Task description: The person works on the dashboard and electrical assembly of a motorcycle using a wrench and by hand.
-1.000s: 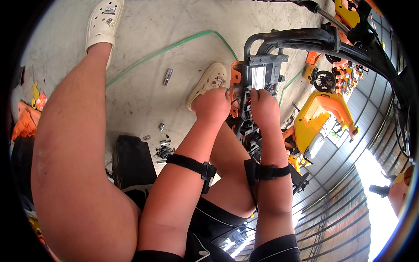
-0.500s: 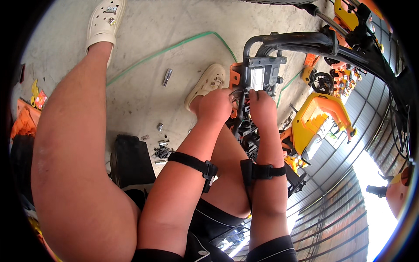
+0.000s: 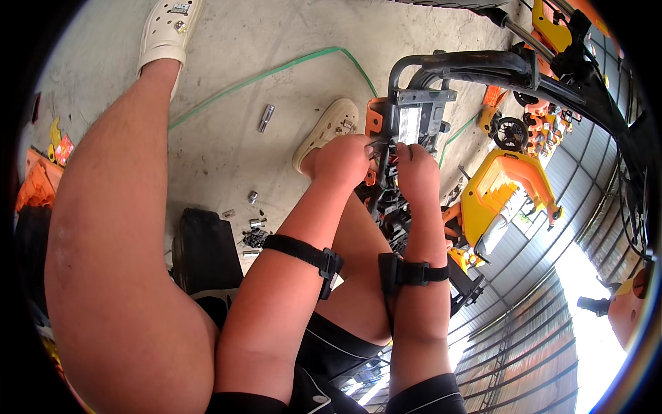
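Observation:
Both my hands work at the black tubular frame of a vehicle. My left hand is closed at the frame's left side, its fingertips pinching what looks like a thin black wire. Just across from it, my right hand has its thumb and fingers pressed together; whatever lies between them is too small to make out. Right above the hands sits a dark box with a white label, set inside the frame. An orange bracket is fixed along its left. Loose wiring below is partly hidden by my right forearm.
On the concrete floor lie a metal socket tool, small sockets and a pile of dark screws. A green hose crosses behind. A black box-like part stands left; a yellow body panel lies right.
My hands stay at the same spot on the frame, with the fingers shifting only slightly. The whole view has moved a little.

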Available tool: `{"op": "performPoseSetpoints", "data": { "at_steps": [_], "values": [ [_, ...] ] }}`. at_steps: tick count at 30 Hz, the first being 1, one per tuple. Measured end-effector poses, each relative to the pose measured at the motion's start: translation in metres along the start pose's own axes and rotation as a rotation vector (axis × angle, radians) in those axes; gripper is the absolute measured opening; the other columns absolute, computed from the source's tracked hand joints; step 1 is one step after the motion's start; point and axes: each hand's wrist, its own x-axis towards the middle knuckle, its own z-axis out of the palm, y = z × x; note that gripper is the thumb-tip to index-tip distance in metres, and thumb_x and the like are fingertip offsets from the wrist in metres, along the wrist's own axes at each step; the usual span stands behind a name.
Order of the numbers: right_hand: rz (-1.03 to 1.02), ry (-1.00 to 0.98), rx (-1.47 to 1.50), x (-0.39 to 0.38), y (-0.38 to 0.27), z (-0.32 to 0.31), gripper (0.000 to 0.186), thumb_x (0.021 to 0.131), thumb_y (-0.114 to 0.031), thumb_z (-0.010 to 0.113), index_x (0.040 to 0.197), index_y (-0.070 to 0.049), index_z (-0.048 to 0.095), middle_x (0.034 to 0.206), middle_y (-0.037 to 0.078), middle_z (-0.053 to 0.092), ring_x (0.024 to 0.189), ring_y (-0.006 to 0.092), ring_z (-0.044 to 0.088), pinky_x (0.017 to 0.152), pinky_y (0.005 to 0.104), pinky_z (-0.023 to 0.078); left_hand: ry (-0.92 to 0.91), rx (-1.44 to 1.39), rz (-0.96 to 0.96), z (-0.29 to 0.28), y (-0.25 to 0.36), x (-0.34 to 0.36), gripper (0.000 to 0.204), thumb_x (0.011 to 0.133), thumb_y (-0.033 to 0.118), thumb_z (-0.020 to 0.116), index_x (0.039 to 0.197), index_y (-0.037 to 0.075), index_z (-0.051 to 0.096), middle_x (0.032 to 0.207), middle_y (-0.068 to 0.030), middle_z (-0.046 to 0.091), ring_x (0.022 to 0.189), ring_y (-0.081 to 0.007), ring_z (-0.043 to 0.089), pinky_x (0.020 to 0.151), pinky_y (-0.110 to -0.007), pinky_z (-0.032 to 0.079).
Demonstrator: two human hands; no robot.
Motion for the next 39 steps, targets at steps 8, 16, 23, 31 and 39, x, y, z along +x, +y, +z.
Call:
{"op": "performPoseSetpoints", "data": {
  "at_steps": [8, 16, 23, 31, 39],
  "values": [
    [-0.102, 0.072, -0.046, 0.0, 0.005, 0.007, 0.034, 0.096, -0.031, 0.057, 0.081, 0.0, 0.063, 0.081, 0.024, 0.066, 0.078, 0.046, 0.063, 0.069, 0.0523, 0.05, 0.008, 0.007, -0.014, -0.002, 0.001, -0.001, 0.017, 0.094, 0.025, 0.059, 0.099, 0.015, 0.072, 0.09, -0.0122, 0.069, 0.086, -0.0362, 0.064, 0.073, -0.047, 0.05],
    [-0.319, 0.236, -0.013, -0.002, 0.019, 0.017, 0.021, 0.093, -0.018, 0.062, 0.078, -0.003, 0.061, 0.074, 0.019, 0.065, 0.07, 0.0411, 0.064, 0.063, 0.0493, 0.05, -0.08, 0.025, -0.064, -0.007, 0.006, 0.001, 0.02, 0.097, 0.029, 0.056, 0.103, 0.017, 0.071, 0.097, -0.0104, 0.07, 0.092, -0.0352, 0.064, 0.076, -0.047, 0.05],
    [-0.558, 0.3, -0.163, 0.007, 0.032, 0.018, 0.016, 0.09, -0.014, 0.064, 0.077, -0.006, 0.058, 0.072, 0.013, 0.064, 0.07, 0.0354, 0.064, 0.066, 0.0444, 0.052, -0.063, 0.081, -0.024, -0.003, 0.001, 0.009, 0.02, 0.097, 0.027, 0.055, 0.102, 0.018, 0.072, 0.096, -0.0104, 0.07, 0.093, -0.0352, 0.065, 0.078, -0.048, 0.05],
    [-0.891, 0.243, -0.32, 0.019, 0.037, -0.003, 0.005, 0.086, -0.011, 0.065, 0.085, -0.009, 0.061, 0.076, 0.01, 0.062, 0.073, 0.0319, 0.062, 0.07, 0.0418, 0.051, -0.144, 0.349, 0.023, -0.016, 0.011, 0.027, 0.017, 0.094, 0.024, 0.057, 0.093, 0.02, 0.073, 0.091, -0.0075, 0.071, 0.091, -0.0296, 0.066, 0.085, -0.046, 0.043],
    [-0.573, 0.081, -0.309, 0.016, 0.027, -0.004, 0.01, 0.092, -0.017, 0.062, 0.09, -0.007, 0.061, 0.08, 0.015, 0.065, 0.078, 0.0365, 0.065, 0.07, 0.0451, 0.052, -0.106, 0.339, 0.033, -0.016, 0.012, 0.027, 0.014, 0.091, 0.022, 0.059, 0.088, 0.018, 0.072, 0.087, -0.0065, 0.07, 0.09, -0.0286, 0.066, 0.084, -0.045, 0.042]
  ]
}}
